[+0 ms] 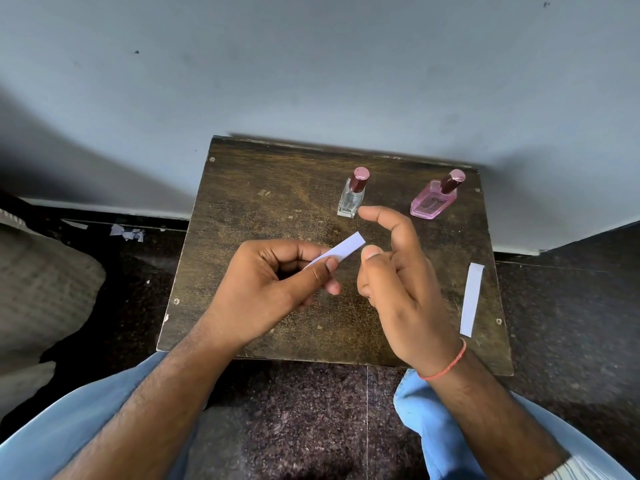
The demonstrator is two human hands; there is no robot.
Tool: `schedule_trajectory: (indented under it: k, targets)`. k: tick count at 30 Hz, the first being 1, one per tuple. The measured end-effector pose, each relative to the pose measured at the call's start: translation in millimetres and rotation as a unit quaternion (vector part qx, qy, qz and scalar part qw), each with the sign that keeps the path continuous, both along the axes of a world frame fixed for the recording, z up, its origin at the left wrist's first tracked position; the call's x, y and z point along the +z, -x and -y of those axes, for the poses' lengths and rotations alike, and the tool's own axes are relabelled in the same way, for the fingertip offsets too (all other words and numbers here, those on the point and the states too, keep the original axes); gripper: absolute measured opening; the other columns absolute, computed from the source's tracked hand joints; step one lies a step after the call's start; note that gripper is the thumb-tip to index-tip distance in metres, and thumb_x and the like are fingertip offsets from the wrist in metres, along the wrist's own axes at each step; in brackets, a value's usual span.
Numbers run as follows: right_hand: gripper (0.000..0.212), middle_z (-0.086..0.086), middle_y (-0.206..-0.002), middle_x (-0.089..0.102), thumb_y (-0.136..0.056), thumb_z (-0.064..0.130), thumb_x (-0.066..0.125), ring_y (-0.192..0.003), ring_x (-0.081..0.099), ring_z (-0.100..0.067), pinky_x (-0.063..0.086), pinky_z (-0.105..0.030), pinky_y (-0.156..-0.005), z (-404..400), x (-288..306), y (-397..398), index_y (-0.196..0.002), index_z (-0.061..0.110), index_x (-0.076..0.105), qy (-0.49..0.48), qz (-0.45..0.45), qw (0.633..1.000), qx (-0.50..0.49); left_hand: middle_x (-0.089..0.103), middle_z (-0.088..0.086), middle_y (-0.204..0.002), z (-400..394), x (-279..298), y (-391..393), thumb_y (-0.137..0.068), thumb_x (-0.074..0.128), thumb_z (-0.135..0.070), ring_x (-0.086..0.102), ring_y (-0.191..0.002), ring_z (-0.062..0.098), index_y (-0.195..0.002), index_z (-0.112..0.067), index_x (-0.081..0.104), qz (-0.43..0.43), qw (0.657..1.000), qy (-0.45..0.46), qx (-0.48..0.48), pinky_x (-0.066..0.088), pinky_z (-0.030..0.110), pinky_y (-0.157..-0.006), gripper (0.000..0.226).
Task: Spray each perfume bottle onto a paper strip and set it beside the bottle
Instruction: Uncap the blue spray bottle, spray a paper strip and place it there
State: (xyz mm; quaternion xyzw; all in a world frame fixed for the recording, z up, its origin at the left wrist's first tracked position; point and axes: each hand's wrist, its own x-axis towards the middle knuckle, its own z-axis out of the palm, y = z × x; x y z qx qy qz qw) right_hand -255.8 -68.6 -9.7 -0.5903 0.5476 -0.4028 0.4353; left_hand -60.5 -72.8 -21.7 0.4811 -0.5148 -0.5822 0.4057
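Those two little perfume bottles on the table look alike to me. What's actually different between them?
The clear bottle looks colourless, while the pink bottle is tinted pink. The clear bottle is narrow; the pink bottle is wider and has dark lettering on its front. The clear bottle stands just beyond the right hand, the pink bottle nearer the table's right edge. Both stand upright on the table, each with a shiny rose-coloured cap on.

Soft, even daylight – dim toward the floor (311, 410) – leaves a broad shadow on the wall (311, 64) at left and behind the desk (263, 188), with wide-angle bending at the edges and sharp focus mid-frame.
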Motion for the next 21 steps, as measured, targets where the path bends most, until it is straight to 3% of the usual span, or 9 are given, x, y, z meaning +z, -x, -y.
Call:
schedule_trajectory:
  k: [4,12,17,21]
  targets:
    - [0.043,-0.017,-0.055,0.040,-0.102,0.046,0.050,-0.051,0.035,-0.042,0.033,-0.058,-0.048,2.3,-1.8,1.0,-0.144,0.035,0.051,-0.005,0.019,1.000,-0.014,0.083,0.007,-0.078,-0.4,-0.6,-2.3,-0.096,0.075,-0.020,0.060,-0.052,0.014,-0.102,-0.011,0.084,0.005,1.000,0.001,0.000,0.052,0.026,-0.049,0.014]
    - [0.046,-0.021,-0.055,0.042,-0.103,0.039,0.046,-0.050,0.037,-0.045,0.036,-0.059,-0.048,2.2,-1.4,2.6,-0.148,0.034,0.050,0.015,0.011,1.000,-0.007,0.083,0.007,-0.079,-0.1,-0.6,-3.4,-0.096,0.075,-0.019,0.060,-0.054,0.017,-0.103,-0.010,0.083,0.008,1.000,0.002,0.001,0.053,0.027,-0.050,0.014]
    - [0.040,-0.026,-0.058,0.039,-0.102,0.044,0.048,-0.052,0.035,-0.046,0.033,-0.058,-0.047,3.2,0.6,1.8,-0.141,0.037,0.052,0.010,0.028,0.999,-0.019,0.083,0.007,-0.079,0.1,-0.2,-3.0,-0.095,0.075,-0.021,0.059,-0.053,0.019,-0.101,-0.012,0.084,0.003,1.000,0.002,0.003,0.053,0.028,-0.050,0.013]
    - [0.041,-0.018,-0.055,0.039,-0.101,0.044,0.049,-0.050,0.034,-0.043,0.032,-0.057,-0.047,5.3,-1.1,2.7,-0.141,0.038,0.053,0.008,0.030,0.999,-0.021,0.083,0.008,-0.079,0.6,0.0,-2.7,-0.095,0.075,-0.022,0.057,-0.053,0.023,-0.100,-0.012,0.084,0.002,1.000,-0.001,0.003,0.052,0.030,-0.050,0.014]
